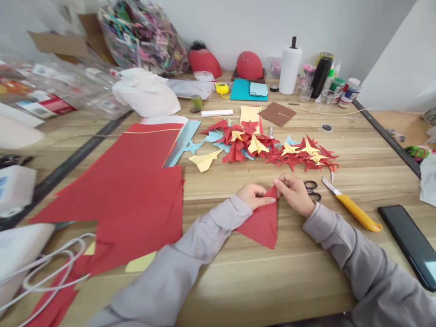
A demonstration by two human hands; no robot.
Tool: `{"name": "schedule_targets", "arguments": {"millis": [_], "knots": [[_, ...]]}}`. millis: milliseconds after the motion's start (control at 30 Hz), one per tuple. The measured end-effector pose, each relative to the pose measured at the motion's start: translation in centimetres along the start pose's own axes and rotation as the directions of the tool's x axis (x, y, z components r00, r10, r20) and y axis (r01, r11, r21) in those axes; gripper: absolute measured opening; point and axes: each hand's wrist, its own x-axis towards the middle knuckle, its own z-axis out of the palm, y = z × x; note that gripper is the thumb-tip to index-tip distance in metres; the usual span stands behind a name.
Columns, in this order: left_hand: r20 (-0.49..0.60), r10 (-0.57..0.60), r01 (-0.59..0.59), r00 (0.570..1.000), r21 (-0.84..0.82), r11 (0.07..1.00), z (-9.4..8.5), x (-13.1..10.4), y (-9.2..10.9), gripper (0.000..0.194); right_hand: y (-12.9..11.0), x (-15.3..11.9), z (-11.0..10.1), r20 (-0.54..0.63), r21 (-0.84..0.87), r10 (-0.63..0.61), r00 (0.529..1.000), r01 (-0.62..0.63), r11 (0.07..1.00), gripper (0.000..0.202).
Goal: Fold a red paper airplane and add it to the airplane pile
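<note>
Between my hands is a red sheet of paper (pixel 260 223), folded to a narrow point at its far end and wider toward me. My left hand (pixel 254 196) is closed on its left side, thumb lying across the top near the point. At the tip, my right hand (pixel 292 190) pinches the paper between thumb and fingers. Dark-handled scissors (pixel 313 190) lie just beyond my right hand, partly hidden by it. A yellow-handled utility knife (pixel 357 211) rests to their right.
Folded paper planes (pixel 238 143) and paper stars (pixel 308 152) are heaped ahead. Large red paper sheets (pixel 136 195) cover the left side. A black phone (pixel 408 245) lies at right. Bottles (pixel 290 70), a tape measure (pixel 222 88) and plastic bags (pixel 146 91) stand along the back.
</note>
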Motion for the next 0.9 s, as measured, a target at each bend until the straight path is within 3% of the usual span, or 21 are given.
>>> {"name": "schedule_targets", "arguments": {"millis": [67,133,200,433,600,733,800,900], "knots": [[-0.011,-0.037,0.036,0.999,-0.042,0.998,0.1,0.0,0.0,0.054,0.3,0.2,-0.5,-0.163,-0.076,-0.008,0.987,-0.004,0.997,0.042],[-0.014,-0.069,0.067,0.998,-0.089,0.994,0.2,0.0,-0.1,0.054,0.6,0.4,-1.0,-0.363,-0.135,-0.036,0.931,-0.015,0.991,0.041],[-0.015,-0.078,0.076,0.997,-0.117,0.990,0.2,0.0,-0.1,0.054,0.9,0.7,-1.5,-0.466,-0.165,-0.071,0.882,-0.008,0.986,0.039],[-0.061,-0.001,-0.003,0.998,-0.060,0.998,0.3,0.3,-0.5,0.054,1.3,0.6,-1.9,-0.350,-0.433,-0.115,0.930,-0.051,0.900,0.026],[-0.047,0.040,-0.043,0.998,-0.069,0.997,0.4,0.5,-0.5,0.057,1.8,0.0,-1.2,-0.472,-0.467,-0.097,0.877,-0.155,0.870,0.020],[-0.044,0.071,-0.075,0.996,-0.088,0.993,0.3,0.7,-0.4,0.060,1.3,-0.8,-1.2,-0.533,-0.576,-0.182,0.827,-0.197,0.793,0.020],[-0.044,0.074,-0.077,0.996,-0.091,0.993,0.3,0.7,-0.4,0.061,0.7,-1.2,-1.2,-0.453,-0.683,-0.259,0.853,-0.146,0.715,0.020],[-0.051,0.072,-0.076,0.996,-0.086,0.993,0.2,0.8,-0.4,0.062,0.0,-2.0,-1.2,-0.228,-0.792,-0.292,0.929,-0.003,0.610,0.019]]}}
